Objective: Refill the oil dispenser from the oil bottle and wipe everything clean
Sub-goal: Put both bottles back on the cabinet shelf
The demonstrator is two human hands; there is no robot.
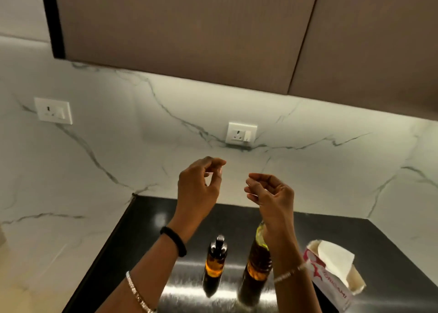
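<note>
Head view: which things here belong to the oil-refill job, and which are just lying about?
Job: oil dispenser, oil bottle, tissue box for wiping.
Not part: left wall socket, right wall socket, overhead cabinets.

Glossy amber glass dispenser (215,263) and bottle (257,263), brushed metal counter (189,296), veined marble backsplash (142,132).

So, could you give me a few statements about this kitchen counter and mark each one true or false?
1. The left hand and the right hand are raised above the counter and hold nothing. True.
2. The small amber dispenser with a black pump top lies on its side. False: it stands upright.
3. The taller amber oil bottle stands right of the dispenser. True.
4. The white-and-red tissue carton is closed. False: a white tissue sticks out of its top.
</note>
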